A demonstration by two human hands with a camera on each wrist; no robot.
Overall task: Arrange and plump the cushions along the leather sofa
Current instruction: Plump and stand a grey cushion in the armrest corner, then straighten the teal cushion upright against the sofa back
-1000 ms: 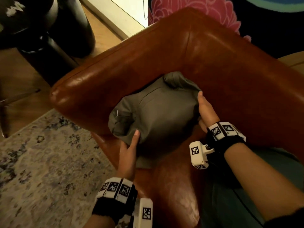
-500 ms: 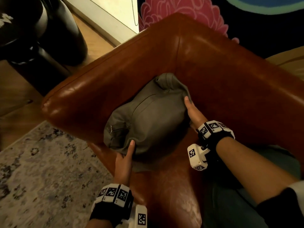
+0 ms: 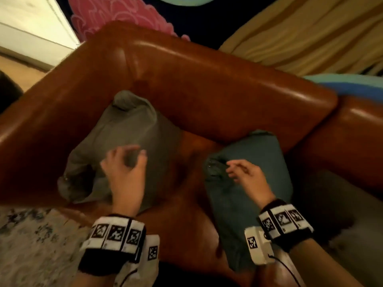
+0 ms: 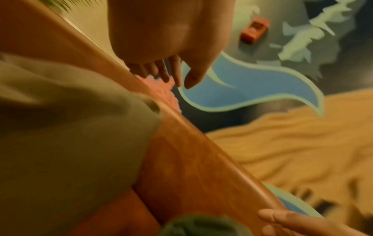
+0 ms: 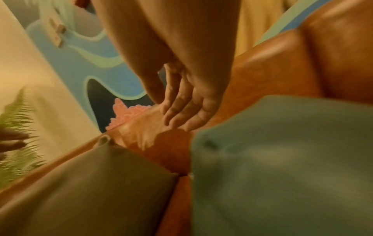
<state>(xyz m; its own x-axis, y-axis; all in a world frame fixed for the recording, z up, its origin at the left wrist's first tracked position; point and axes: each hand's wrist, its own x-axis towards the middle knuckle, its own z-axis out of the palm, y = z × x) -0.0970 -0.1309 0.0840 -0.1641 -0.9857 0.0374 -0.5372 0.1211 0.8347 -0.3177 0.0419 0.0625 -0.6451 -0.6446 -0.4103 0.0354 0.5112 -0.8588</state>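
— Hands? Left hand loose-fingered over the grey cushion, gripping nothing; right hand slack above the teal cushion.

— Cushions? Both against the sofa back, grey in its corner. Soft, light, probably; take the side edges.

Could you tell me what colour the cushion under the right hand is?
Teal cushion; it shows best in the head view.

left hand: fingers loosely curled, spread, holding nothing | right hand: fingers relaxed, extended leftward, empty | both wrists banded
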